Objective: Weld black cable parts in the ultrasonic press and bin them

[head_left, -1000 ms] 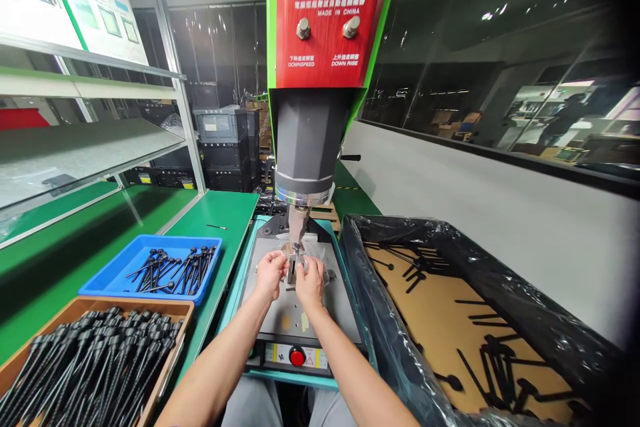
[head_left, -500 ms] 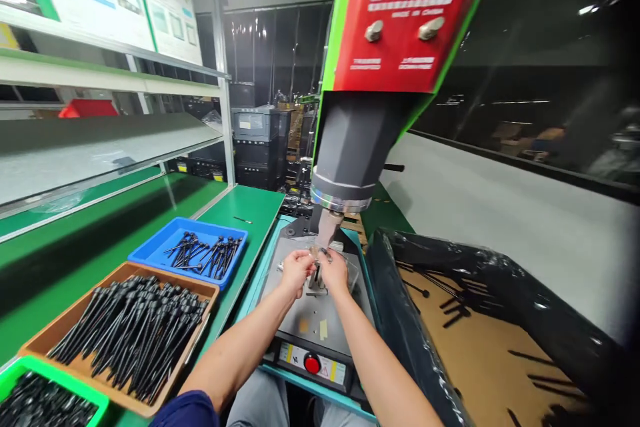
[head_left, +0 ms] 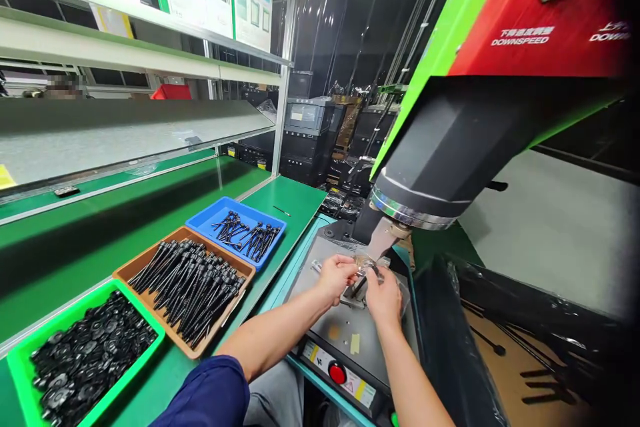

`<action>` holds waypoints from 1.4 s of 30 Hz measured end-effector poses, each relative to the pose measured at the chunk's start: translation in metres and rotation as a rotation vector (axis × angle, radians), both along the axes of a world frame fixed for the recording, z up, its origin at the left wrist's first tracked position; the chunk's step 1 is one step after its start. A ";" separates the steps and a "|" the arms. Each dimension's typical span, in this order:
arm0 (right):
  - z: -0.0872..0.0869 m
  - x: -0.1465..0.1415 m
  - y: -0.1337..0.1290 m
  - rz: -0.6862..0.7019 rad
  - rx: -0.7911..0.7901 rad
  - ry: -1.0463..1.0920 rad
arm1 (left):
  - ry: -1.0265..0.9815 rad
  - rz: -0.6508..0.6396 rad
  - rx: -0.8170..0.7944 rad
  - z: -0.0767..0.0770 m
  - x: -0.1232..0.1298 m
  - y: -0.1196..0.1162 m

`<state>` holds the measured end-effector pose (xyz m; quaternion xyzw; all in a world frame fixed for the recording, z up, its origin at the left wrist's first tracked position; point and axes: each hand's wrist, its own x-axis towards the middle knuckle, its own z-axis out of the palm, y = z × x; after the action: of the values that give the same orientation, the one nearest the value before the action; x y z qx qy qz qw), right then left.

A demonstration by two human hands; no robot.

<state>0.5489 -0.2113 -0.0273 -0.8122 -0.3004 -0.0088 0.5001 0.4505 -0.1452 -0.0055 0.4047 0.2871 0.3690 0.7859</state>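
Observation:
Under the metal horn [head_left: 383,238] of a red and green press [head_left: 450,140], both of my hands meet at a small fixture [head_left: 354,300] on a grey base plate [head_left: 320,320]. My left hand [head_left: 337,279] is closed in a pinch at the fixture's left side; whatever lies between its fingertips is too small to make out. Close beside it, my right hand [head_left: 384,297] has its thumb and fingers closed around a small black part [head_left: 375,271], just below the horn tip. The fingers partly hide the fixture.
To the left stand a green bin [head_left: 159,340] of black round parts, a brown tray [head_left: 245,290] of black rods with heads, and a blue tray [head_left: 193,217] with several more. A red button [head_left: 337,372] sits at the plate's front. A black-lined box [head_left: 450,320] holding rods is at right.
The view has swung left, so everything appears shifted right and more of the green bin shows. Both hands stay at the fixture, fingers still closed.

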 end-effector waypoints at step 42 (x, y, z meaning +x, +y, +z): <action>-0.005 -0.122 -0.116 0.374 0.397 0.141 | 0.323 -0.342 0.831 -0.034 -0.115 -0.084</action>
<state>0.4269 -0.3271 -0.0326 -0.6273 -0.4019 0.0813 0.6621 0.3356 -0.2287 -0.0393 0.7784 0.1630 0.2503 0.5522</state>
